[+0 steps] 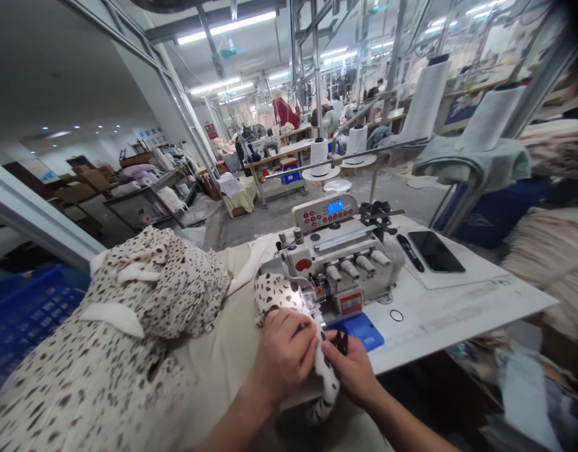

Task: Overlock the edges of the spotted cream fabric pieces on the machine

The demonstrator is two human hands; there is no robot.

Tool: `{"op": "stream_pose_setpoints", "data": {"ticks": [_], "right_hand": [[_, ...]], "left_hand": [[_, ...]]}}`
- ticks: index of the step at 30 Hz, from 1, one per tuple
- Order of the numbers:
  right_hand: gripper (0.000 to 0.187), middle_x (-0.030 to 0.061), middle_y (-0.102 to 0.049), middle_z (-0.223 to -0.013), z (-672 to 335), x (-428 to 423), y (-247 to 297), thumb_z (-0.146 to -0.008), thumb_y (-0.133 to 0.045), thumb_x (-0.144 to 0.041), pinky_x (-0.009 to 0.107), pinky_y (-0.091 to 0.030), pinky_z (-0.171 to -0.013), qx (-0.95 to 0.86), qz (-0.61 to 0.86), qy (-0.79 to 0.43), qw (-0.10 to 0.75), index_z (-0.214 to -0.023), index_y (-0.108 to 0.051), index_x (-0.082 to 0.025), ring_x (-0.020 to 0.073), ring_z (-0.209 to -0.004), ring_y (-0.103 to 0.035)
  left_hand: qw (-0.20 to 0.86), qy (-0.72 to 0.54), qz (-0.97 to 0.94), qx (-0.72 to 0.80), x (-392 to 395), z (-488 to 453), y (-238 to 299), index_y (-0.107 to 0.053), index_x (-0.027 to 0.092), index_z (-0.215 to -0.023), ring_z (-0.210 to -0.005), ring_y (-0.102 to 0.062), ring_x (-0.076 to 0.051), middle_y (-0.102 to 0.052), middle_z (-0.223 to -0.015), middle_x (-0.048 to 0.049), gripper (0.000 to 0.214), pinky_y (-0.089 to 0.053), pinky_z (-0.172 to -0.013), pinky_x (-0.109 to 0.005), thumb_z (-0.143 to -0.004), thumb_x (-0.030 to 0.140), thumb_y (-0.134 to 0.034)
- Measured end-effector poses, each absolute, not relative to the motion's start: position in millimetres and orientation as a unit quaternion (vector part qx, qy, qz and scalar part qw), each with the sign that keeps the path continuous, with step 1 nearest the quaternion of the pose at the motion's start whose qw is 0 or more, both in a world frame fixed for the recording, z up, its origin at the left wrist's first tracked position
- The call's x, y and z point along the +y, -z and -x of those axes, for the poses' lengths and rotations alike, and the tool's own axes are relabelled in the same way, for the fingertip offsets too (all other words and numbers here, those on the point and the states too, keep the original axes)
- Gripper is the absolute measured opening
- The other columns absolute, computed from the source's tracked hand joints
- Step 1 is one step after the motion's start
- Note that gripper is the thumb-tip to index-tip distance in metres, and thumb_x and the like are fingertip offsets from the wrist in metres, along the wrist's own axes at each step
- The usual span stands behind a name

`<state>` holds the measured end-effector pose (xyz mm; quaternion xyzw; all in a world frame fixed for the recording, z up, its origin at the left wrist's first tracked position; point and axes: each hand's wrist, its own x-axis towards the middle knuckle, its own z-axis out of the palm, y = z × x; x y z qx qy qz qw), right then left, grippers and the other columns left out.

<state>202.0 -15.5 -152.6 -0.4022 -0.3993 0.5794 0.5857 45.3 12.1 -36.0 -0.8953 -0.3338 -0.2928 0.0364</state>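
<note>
My left hand (284,355) is closed on a strip of cream fabric with black spots (327,383), just in front of the presser foot of the overlock sewing machine (338,263). My right hand (352,367) pinches the same strip from the right and also holds a small black tool, probably thread snips (342,342). The strip hangs down over the table's front edge. More of the spotted fabric (274,292) lies bunched at the left of the machine's needle area.
A big heap of spotted fabric (129,326) fills the table's left. A blue plate (362,329), a small ring (396,315), a black phone (435,251) and a dark remote-like object (410,252) lie on the white table (458,307). Thread cones (320,154) stand behind.
</note>
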Motion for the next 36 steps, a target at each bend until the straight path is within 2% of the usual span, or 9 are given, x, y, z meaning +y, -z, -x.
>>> {"op": "stream_pose_setpoints", "data": {"ticks": [6,12,15,21,27,36], "right_hand": [[0.037,0.0023,-0.068,-0.071,-201,-16,153,-0.080,-0.076,-0.054,0.029,-0.049,-0.063,-0.374,0.395,-0.584,0.603,-0.085,-0.072,-0.017,0.0169,-0.064,-0.059],[0.038,0.0026,-0.067,-0.070,-203,-16,149,-0.081,-0.075,-0.054,0.027,-0.046,-0.058,-0.378,0.394,-0.591,0.594,-0.083,-0.073,-0.017,0.0154,-0.059,-0.056],[0.037,0.0028,-0.068,-0.071,-204,-16,150,-0.083,-0.072,-0.054,0.028,-0.047,-0.061,-0.409,0.404,-0.568,0.589,-0.081,-0.073,-0.017,0.0164,-0.062,-0.057],[0.035,0.0042,-0.070,-0.075,-203,-17,146,-0.088,-0.068,-0.052,0.029,-0.051,-0.066,-0.430,0.391,-0.567,0.583,-0.089,-0.076,-0.017,0.0187,-0.068,-0.062],[0.035,0.0057,-0.074,-0.082,-202,-15,140,-0.089,-0.067,-0.052,0.032,-0.053,-0.075,-0.435,0.367,-0.578,0.585,-0.093,-0.076,-0.018,0.0218,-0.079,-0.066],[0.034,0.0042,-0.071,-0.075,-200,-13,145,-0.085,-0.072,-0.051,0.030,-0.052,-0.072,-0.390,0.364,-0.591,0.605,-0.086,-0.074,-0.017,0.0193,-0.074,-0.063]], "left_hand": [[0.004,0.321,0.889,-0.326,5,-45,41,-0.068,0.021,-0.107,-0.093,-0.060,-0.023,-0.067,-0.100,-0.0071,0.020,-0.047,-0.086,-0.043,-0.089,0.015,-0.059],[-0.074,0.477,0.784,-0.391,-33,-45,71,-0.062,0.019,-0.104,-0.089,-0.060,-0.019,-0.062,-0.094,-0.0069,0.019,-0.053,-0.079,-0.035,-0.089,0.008,-0.055],[-0.066,0.508,0.764,-0.393,-46,-43,80,-0.060,0.019,-0.102,-0.090,-0.060,-0.020,-0.060,-0.094,-0.0072,0.021,-0.054,-0.078,-0.035,-0.087,0.005,-0.055],[0.005,0.424,0.841,-0.336,-46,-45,70,-0.065,0.018,-0.111,-0.101,-0.060,-0.026,-0.064,-0.107,-0.0120,0.031,-0.052,-0.089,-0.044,-0.083,0.005,-0.057],[0.058,0.369,0.855,-0.359,-35,-55,62,-0.064,0.016,-0.125,-0.111,-0.058,-0.028,-0.067,-0.119,-0.0124,0.038,-0.047,-0.095,-0.046,-0.088,0.011,-0.058],[0.060,0.361,0.858,-0.361,-28,-57,66,-0.066,0.017,-0.122,-0.110,-0.058,-0.027,-0.069,-0.119,-0.0104,0.033,-0.042,-0.100,-0.047,-0.090,0.016,-0.057]]}}
